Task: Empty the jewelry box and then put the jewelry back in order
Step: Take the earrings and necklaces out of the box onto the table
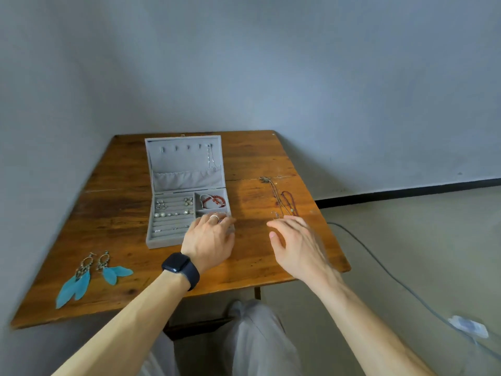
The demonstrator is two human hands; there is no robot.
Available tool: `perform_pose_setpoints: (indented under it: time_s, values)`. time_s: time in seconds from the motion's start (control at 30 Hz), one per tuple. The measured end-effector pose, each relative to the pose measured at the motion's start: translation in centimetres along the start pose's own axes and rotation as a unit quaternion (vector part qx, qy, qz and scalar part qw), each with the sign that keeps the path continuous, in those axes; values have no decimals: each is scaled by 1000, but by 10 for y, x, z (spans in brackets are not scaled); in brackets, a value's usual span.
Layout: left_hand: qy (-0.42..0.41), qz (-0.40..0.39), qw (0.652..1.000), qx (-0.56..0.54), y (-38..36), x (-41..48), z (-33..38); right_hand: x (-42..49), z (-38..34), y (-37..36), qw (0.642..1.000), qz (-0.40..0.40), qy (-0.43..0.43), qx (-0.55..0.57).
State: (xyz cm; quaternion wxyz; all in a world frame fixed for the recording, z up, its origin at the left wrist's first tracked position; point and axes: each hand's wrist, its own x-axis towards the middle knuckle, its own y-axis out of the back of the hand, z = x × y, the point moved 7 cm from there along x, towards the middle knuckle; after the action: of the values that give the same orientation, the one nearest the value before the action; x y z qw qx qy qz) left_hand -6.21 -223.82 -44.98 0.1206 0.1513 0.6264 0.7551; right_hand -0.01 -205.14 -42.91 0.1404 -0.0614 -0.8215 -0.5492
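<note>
- Jewelry box: left hand reaches into a right-side compartment; fingertips hidden, grip unclear.
- Right hand hovers, fingers spread, empty.
- Lift red bracelet gently.

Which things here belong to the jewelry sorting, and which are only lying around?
Belong: jewelry box, red bracelet, stud earrings, feather earrings, necklaces.
Lying about: grey cable, white object on the floor, wristwatch.

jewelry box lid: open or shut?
Open. The lid of the jewelry box stands raised at the back, its inside facing the camera.
</note>
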Motion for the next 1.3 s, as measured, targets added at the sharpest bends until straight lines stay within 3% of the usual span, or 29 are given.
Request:
perform_pose_setpoints:
  time_s: [0.37, 0.83, 0.97, 1.3]
  values:
    - [55, 64, 996, 38, 56, 19, -85, 111, -64, -13, 996, -10, 84, -42]
    - [82, 136, 986, 54, 109, 154, -158, 252, -66, -57, 997, 58, 53, 19]
    - [89, 121, 989, 13, 96, 168, -169, 272, -73, -63, 991, 79, 109, -3]
    - [38, 190, 981, -17, 102, 161, -170, 284, -87, -56, 969, 124, 209, -40]
